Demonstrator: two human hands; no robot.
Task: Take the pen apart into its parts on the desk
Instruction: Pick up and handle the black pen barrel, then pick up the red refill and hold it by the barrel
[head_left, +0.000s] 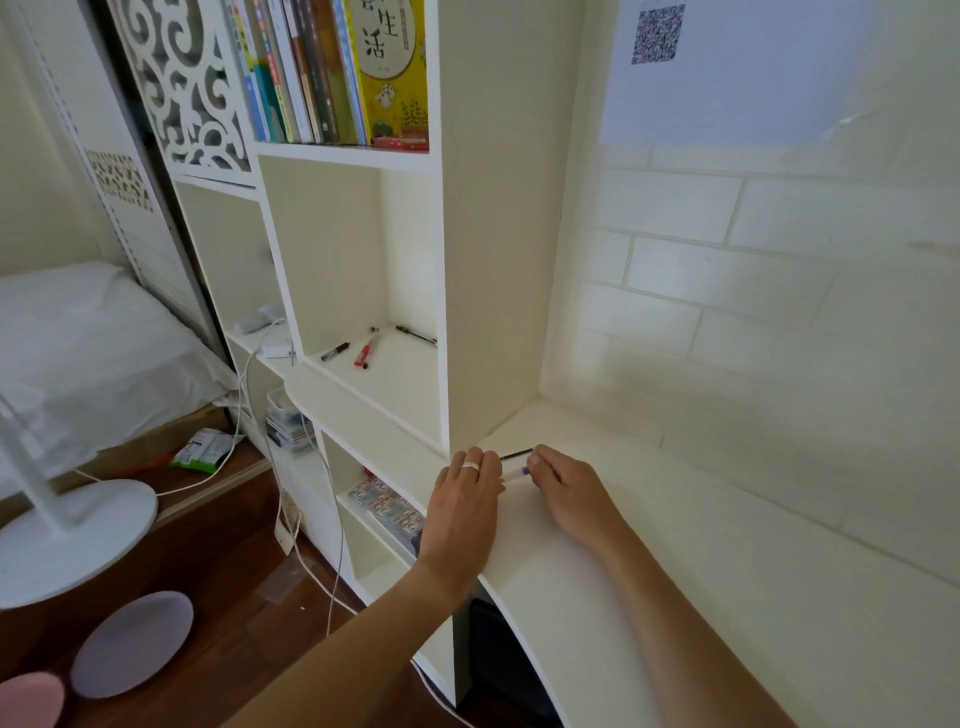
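Observation:
On the white desk (649, 545), near its left back corner, both my hands meet over a small clear pen (515, 473) with a blue bit at its right end. My left hand (464, 506), with a ring on one finger, grips the pen's left part. My right hand (563, 488) pinches the blue end. A thin dark rod (517, 453), maybe the refill, lies on the desk just behind my fingers. Most of the pen is hidden by my fingers.
A white shelf unit (447, 312) stands at the desk's left. Its open cubby holds a black marker (335, 352), a red pen (366, 348) and a black pen (415, 335). Books fill the shelf above. A brick-pattern wall backs the desk. White cables (332, 519) hang at the left.

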